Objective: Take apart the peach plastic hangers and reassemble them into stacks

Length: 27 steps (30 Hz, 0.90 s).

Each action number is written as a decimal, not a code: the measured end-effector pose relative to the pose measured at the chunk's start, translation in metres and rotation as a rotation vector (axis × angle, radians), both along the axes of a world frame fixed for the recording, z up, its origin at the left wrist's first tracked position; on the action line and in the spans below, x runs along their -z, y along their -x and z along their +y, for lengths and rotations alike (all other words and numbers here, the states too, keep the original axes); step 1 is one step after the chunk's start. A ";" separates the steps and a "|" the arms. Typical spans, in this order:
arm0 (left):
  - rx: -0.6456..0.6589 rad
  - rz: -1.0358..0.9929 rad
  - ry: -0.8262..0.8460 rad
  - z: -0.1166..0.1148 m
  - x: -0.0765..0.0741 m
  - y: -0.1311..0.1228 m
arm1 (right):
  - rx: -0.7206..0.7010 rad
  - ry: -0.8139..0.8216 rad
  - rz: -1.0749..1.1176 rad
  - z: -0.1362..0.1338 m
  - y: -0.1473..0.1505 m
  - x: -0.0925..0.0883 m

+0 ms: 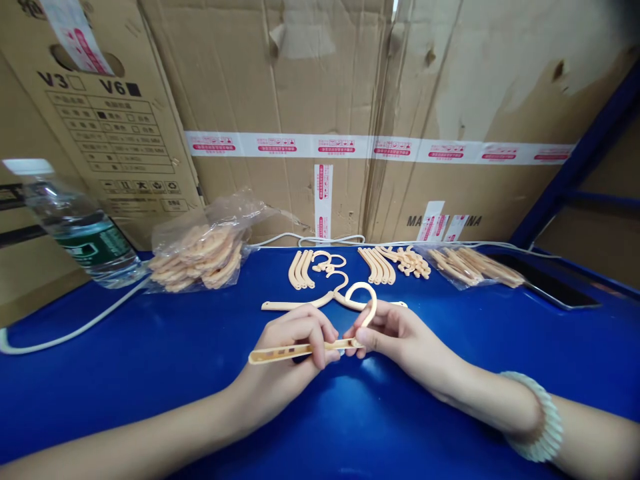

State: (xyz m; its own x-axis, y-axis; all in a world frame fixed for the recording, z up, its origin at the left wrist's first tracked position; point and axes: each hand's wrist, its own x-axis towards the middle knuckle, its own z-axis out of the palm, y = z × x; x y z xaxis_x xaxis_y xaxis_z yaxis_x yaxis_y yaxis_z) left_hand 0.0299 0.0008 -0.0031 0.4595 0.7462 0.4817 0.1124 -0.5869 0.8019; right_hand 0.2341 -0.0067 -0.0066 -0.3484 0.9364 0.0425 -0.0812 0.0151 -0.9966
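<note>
Your left hand (pixel 300 337) grasps the slim beige arm piece (pixel 273 357) near its inner end, the hollow side showing; your right hand (pixel 397 333) pinches the foot of the curved hook (pixel 373 303) where the two meet, both held just above the blue table (pixel 320 433). Whether the joint is seated, can't tell: fingertips cover it. Risk, as judged: a loose right pinch would let the hook twist or slip; pressing off-line could bend the thin arm. Just beyond your fingers, a hanger-shaped set (pixel 287 305) lies partly hidden; a forward knuckle could nudge it. Farther back, curved arms (pixel 303 270) and small loose pieces (pixel 414 263), easily scattered by a sweeping hand.
</note>
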 end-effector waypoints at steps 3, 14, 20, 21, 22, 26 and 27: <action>-0.001 -0.003 0.013 0.000 0.001 0.000 | 0.019 -0.036 -0.018 0.000 0.001 0.002; -0.059 0.055 0.100 -0.003 -0.002 -0.002 | 0.080 -0.117 -0.054 -0.003 0.006 0.004; -0.021 -0.080 0.383 -0.001 0.001 -0.005 | 0.082 -0.147 -0.051 -0.004 0.007 0.001; -0.008 -0.099 0.416 0.001 0.001 -0.005 | 0.105 -0.175 -0.056 -0.004 0.006 0.000; -0.011 -0.120 0.440 0.002 0.002 -0.006 | 0.134 -0.201 -0.066 -0.003 0.006 0.000; -0.048 -0.200 0.511 0.005 0.004 -0.009 | 0.142 -0.158 -0.074 -0.001 0.007 -0.001; -0.034 -0.195 0.531 0.005 0.005 -0.009 | 0.118 -0.126 -0.063 -0.001 0.008 -0.001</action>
State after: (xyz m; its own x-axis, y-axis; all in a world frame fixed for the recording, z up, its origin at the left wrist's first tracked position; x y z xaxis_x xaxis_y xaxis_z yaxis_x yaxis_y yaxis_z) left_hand 0.0388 0.0060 -0.0079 0.3709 0.9222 0.1097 -0.0560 -0.0956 0.9938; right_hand 0.2261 -0.0074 -0.0059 -0.2426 0.9594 0.1439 -0.0086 0.1462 -0.9892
